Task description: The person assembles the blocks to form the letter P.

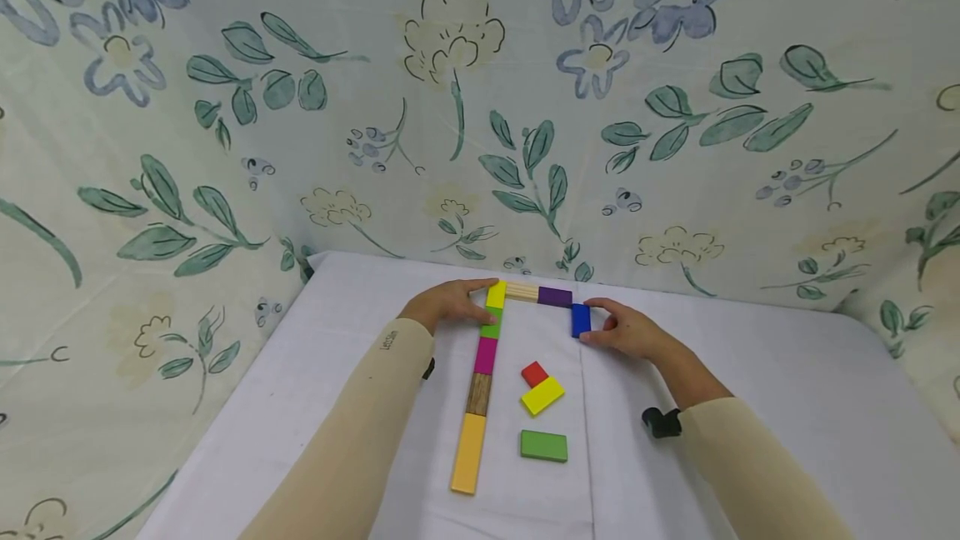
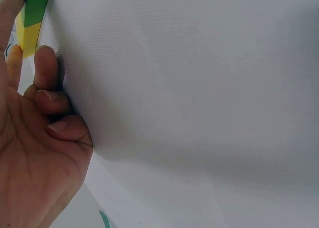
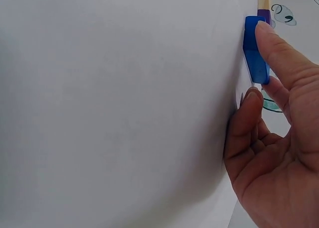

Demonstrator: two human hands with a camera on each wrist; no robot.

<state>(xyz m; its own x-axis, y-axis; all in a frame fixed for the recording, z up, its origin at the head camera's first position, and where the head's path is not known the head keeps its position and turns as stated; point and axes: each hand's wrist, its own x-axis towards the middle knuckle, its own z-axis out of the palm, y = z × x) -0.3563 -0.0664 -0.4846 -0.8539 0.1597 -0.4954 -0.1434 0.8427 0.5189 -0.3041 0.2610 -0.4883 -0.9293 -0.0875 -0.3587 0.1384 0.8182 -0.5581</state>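
My right hand (image 1: 630, 332) pinches a small blue block (image 1: 581, 320) between thumb and index finger, index at its far end and thumb at its near end. In the right wrist view the thumb lies along the blue block (image 3: 256, 49), the lower fingers curled by the cloth. A purple block (image 1: 555, 297) sits close beyond it, with a pale striped wood block (image 1: 522, 292) to its left. My left hand (image 1: 452, 303) touches the left row: its index finger reaches the yellow block (image 1: 496, 295), its thumb the lime green block (image 1: 491, 323). Its other fingers are bent.
Toward me the row continues with magenta (image 1: 485, 355), dark wood (image 1: 477, 394) and long orange-yellow (image 1: 468, 454) blocks. Inside the outline lie a red block (image 1: 534, 373), a yellow block (image 1: 542, 396) touching it and a green block (image 1: 543, 446). Floral fabric (image 1: 450, 190) rises behind the white-covered table (image 1: 360, 307).
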